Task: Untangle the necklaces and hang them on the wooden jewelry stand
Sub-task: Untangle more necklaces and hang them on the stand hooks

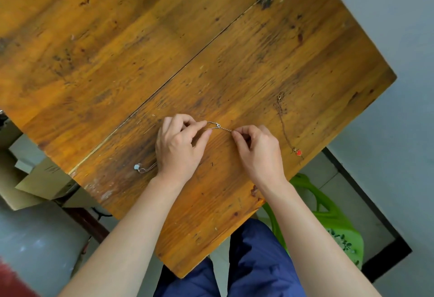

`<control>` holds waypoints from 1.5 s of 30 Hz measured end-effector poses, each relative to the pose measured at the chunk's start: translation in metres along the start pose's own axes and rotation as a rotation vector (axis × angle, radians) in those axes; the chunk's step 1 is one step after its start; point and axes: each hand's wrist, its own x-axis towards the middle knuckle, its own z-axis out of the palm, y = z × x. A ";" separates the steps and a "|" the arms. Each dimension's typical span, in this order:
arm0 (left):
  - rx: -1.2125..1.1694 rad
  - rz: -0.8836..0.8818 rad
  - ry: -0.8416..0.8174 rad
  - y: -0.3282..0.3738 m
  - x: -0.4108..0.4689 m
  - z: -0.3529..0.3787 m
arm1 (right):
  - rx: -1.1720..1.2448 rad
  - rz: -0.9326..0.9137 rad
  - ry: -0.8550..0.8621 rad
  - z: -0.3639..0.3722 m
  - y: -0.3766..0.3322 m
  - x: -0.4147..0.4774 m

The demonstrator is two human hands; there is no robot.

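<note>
Head view shows the silver necklace [218, 127] stretched left-to-right between both hands on the wooden table [117, 50], left hand [179, 146] pinching one end, right hand [256, 148] pinching its extender chain; the clasp sits between, nearer the left fingers.

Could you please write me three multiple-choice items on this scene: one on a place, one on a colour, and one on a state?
1. Where does the gold necklace lie?
A. Right of the right hand
B. Under the left hand
C. On the floor

2. What colour is its pendant?
A. Blue
B. Red
C. Black

3. How is the silver chain held?
A. Loose on the table, untouched
B. In one hand only
C. Pinched between both hands

Answers: 1 A, it lies on the table beyond the right hand. 2 B, the pendant is bright red. 3 C, each hand's fingertips grip one end of the short stretch.
</note>
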 end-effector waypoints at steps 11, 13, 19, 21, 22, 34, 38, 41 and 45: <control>0.127 0.351 -0.062 -0.010 0.024 -0.001 | -0.088 -0.148 0.101 0.008 0.010 -0.009; 0.110 0.459 -0.110 -0.014 0.033 -0.004 | -0.090 -0.158 0.112 0.008 0.010 -0.010; 0.138 0.710 -0.172 -0.018 0.047 -0.003 | -0.035 -0.152 0.102 0.003 0.014 -0.009; 0.149 0.744 -0.182 -0.018 0.047 0.000 | 0.030 -0.116 0.118 -0.005 0.015 -0.006; 0.144 0.740 -0.187 -0.017 0.047 0.002 | 0.060 -0.089 0.148 -0.010 0.015 -0.003; -0.127 0.110 -0.296 0.008 0.045 0.012 | 0.148 0.223 0.365 -0.043 0.028 0.052; -0.172 0.016 -0.332 0.012 0.049 0.010 | 0.137 0.244 0.392 -0.040 0.027 0.057; -0.208 -0.036 -0.364 0.015 0.052 0.006 | 0.198 0.336 0.387 -0.048 0.020 0.064; -0.227 -0.087 -0.402 0.016 0.055 0.005 | 0.150 0.420 0.198 -0.063 0.015 0.076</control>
